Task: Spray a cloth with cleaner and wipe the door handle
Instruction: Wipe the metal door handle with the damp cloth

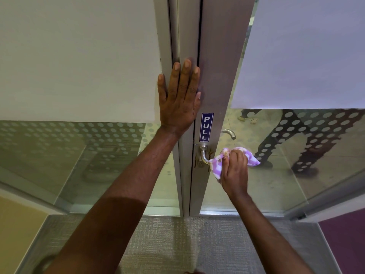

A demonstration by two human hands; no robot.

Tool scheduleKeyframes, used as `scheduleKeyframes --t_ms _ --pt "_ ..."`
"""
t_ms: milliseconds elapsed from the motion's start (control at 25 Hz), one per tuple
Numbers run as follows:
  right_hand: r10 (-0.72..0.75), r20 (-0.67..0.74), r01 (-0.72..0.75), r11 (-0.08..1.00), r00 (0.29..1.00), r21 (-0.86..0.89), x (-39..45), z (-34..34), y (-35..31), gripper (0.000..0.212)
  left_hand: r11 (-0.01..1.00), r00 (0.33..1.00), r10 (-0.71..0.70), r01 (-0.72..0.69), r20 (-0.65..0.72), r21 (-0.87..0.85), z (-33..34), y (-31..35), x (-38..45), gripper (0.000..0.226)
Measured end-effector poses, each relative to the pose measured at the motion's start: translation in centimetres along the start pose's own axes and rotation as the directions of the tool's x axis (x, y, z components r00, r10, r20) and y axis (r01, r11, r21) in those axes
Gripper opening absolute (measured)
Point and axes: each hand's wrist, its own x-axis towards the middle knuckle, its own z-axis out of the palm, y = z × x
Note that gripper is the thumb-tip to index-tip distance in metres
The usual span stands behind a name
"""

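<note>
Now the left hand [178, 99] lies flat, fingers spread, against the metal door frame [215, 76] above the PULL sticker [206, 127]; it holds nothing. Lower right, the right hand [235, 171] grips a purple-and-white cloth [217, 163], bunched around the lever door handle [204, 155].

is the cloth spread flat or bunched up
Bunched up: the right hand grips the purple cloth crumpled around the door handle.
</note>
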Motion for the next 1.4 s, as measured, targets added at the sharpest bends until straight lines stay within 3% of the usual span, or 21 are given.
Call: scheduleKeyframes --t_ms 280,480,640,760,880,960,1000,1040,1120,1200,1400 --pt "-0.080 0.103 0.104 0.962 0.991 -0.253 -3.7 2.1 -2.4 0.037 1.000 1.000 -0.010 0.009 -0.019 -0.014 0.2 0.1 -0.1 0.051" --pt "-0.086 0.177 0.139 0.939 0.980 -0.314 -3.1 4.4 -5.8 0.051 1.000 1.000 -0.002 0.002 -0.025 -0.018 0.2 0.1 -0.1 0.050" --pt "-0.284 0.237 0.351 0.880 0.929 -0.321 -2.5 2.7 -1.6 0.049 1.000 1.000 -0.012 0.011 -0.020 -0.024 0.1 0.0 0.0 0.049" --pt "-0.287 0.242 0.351 0.893 0.927 -0.283 -1.4 0.3 2.4 0.050 1.000 1.000 -0.012 0.012 -0.024 -0.027 0.0 0.0 0.1 0.049" --pt "-0.155 0.128 0.147 0.987 0.980 0.068 -2.0 -0.1 2.7 0.045 1.000 1.000 -0.006 0.005 -0.027 -0.019 0.1 0.1 -0.1 0.049" --pt "0.079 0.058 -0.094 0.935 0.995 0.342 -2.6 0.4 0.4 0.041 1.000 0.999 -0.008 0.008 -0.033 -0.009 0.3 0.1 -0.1 0.049" --pt "0.259 0.046 -0.251 0.854 0.965 0.456 -2.5 0.8 -0.9 0.039 1.000 0.999 -0.008 0.008 -0.037 -0.009 0.4 0.0 -0.2 0.050" --pt "0.456 0.073 -0.414 0.715 0.887 0.564 -2.0 1.0 -2.1 0.036 1.000 0.999 -0.008 0.007 -0.041 -0.008 0.5 0.0 -0.2 0.050" --pt "0.700 0.223 -0.608 0.365 0.679 0.705 -0.4 0.9 -3.6 0.022 1.000 0.999 -0.009 0.008 -0.050 -0.007 0.4 0.0 -0.1 0.050" --pt "0.752 0.325 -0.653 0.181 0.574 0.735 0.6 0.4 -3.7 0.018 1.000 0.999 -0.008 0.008 -0.048 -0.010 0.5 0.0 -0.1 0.050" --pt "0.623 0.479 -0.722 0.210 0.619 0.659 -1.2 -1.5 -3.2 0.039 1.000 0.999 -0.015 0.015 -0.048 -0.015 0.3 0.1 -0.1 0.050"
